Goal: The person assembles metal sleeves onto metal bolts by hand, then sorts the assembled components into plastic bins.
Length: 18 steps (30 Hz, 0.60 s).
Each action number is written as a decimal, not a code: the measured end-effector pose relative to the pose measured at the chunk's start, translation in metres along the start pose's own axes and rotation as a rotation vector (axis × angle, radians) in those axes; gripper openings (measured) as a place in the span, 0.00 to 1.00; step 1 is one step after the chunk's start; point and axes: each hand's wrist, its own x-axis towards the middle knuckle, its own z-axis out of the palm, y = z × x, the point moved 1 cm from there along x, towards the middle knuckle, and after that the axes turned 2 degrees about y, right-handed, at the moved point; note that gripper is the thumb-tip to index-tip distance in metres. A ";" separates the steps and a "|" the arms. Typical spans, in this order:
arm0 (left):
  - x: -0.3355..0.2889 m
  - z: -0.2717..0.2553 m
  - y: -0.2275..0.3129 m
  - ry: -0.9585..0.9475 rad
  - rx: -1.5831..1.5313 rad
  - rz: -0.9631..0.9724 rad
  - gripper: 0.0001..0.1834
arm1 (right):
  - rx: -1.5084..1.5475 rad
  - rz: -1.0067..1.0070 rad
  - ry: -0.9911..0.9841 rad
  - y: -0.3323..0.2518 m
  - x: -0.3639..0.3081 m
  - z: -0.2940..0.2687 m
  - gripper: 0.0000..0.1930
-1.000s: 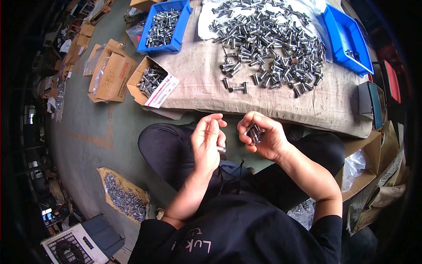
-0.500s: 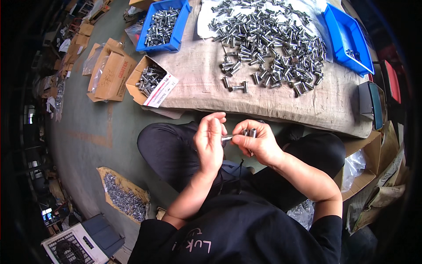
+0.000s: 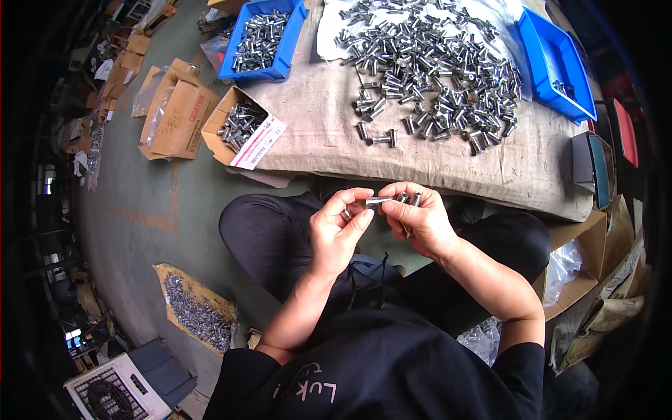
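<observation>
Pins (image 3: 416,199), partly hidden, sit gripped in the right hand (image 3: 425,220), which shares another pin (image 3: 379,201) with the pinching left hand (image 3: 334,229), where a metal piece (image 3: 346,213) is barely discernible.

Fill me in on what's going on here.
A seated person is handling metal pins over the lap. The right hand pinches one pin and holds a few more; the left hand's fingertips are at that pin's head. Ahead, a loose pile of pins lies on cloth. More lie in a cardboard box and a blue bin leftward.
</observation>
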 end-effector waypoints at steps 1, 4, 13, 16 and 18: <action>-0.001 0.000 -0.001 -0.008 0.004 -0.002 0.11 | 0.040 0.015 0.007 0.000 0.000 0.000 0.09; 0.001 0.005 0.001 0.035 -0.002 -0.015 0.10 | 0.007 -0.028 -0.013 0.002 0.002 -0.003 0.09; 0.003 -0.005 -0.010 0.004 0.008 -0.020 0.09 | -0.050 -0.014 -0.020 0.001 0.001 -0.001 0.10; 0.002 0.003 -0.004 0.033 0.043 0.022 0.09 | -0.031 -0.023 -0.025 0.004 0.002 -0.002 0.10; 0.003 0.010 0.002 0.134 0.029 0.026 0.09 | -0.030 -0.031 -0.026 0.004 0.002 -0.003 0.10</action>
